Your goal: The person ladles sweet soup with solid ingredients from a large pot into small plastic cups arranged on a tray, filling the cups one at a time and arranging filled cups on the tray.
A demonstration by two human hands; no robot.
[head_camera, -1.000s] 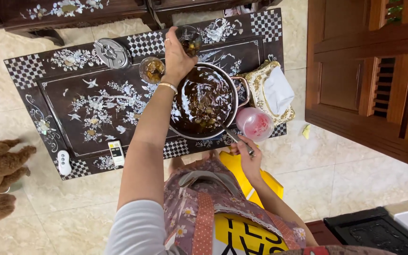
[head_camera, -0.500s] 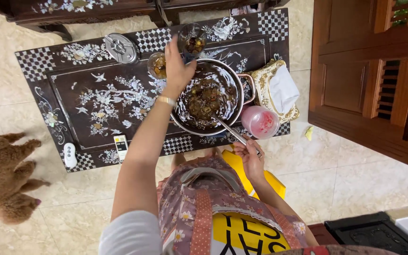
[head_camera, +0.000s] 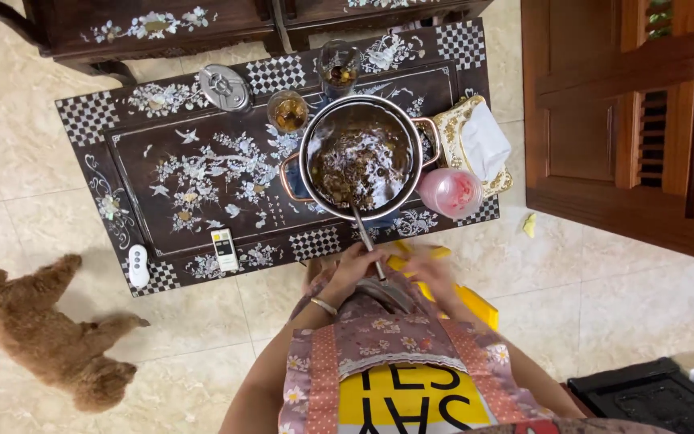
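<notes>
- We look straight down on a steel pot (head_camera: 361, 157) with copper-coloured handles, standing on a dark inlaid tabletop (head_camera: 194, 173), toward its right end and near the edge closest to us. It holds a dark, lumpy mixture.
- A long-handled ladle (head_camera: 367, 239) rests bowl-down in the pot, its handle leaning over the near rim toward our lap.
- Our left hand (head_camera: 355, 269) is closed around the end of the ladle handle, fingers clenched on it, just off the tabletop's near edge.
- Our right hand (head_camera: 435, 273) sits just beside the left and is blurred; we cannot tell whether its fingers are curled or spread, or whether it touches the handle.
- To work the ladle well from here, we judge it wise to keep the handle low against the rim, lift slowly and level, and steady the pot, since it stands close to the edge.
- Touching the pot's right side is a round pink container (head_camera: 451, 193); behind that, an ornate tray with a white cloth (head_camera: 482, 143).
- Beyond the pot stand two glasses (head_camera: 288, 111) with dark contents, and a round metal lid (head_camera: 224, 87) further left.
- Two small remotes (head_camera: 222, 249) lie near the tabletop's near-left edge.
- A curly brown dog (head_camera: 50, 337) lies on the tiled floor (head_camera: 604, 281), well apart on the left.
</notes>
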